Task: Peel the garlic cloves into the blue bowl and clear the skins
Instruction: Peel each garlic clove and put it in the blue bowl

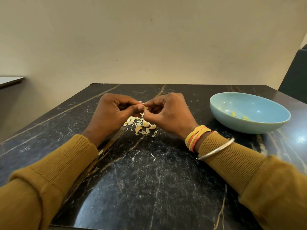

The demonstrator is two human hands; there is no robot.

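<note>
At table centre, toward twelve o'clock, my left hand (114, 112) and right hand (166, 112) meet, fingers curled, together pinching one small pale garlic clove (145, 107). Just beneath them a heap of papery white skins and unpeeled cloves (142, 126) lies on the black gold-veined marble table (149, 188). My round pale-blue ceramic bowl (249, 126) sits at two o'clock near the right edge, holding two yellowish peeled cloves (233, 114). At six o'clock, a broad stretch of tabletop lies between my forearms.

Plain beige wall (149, 39), black marble table (141, 188)
</note>
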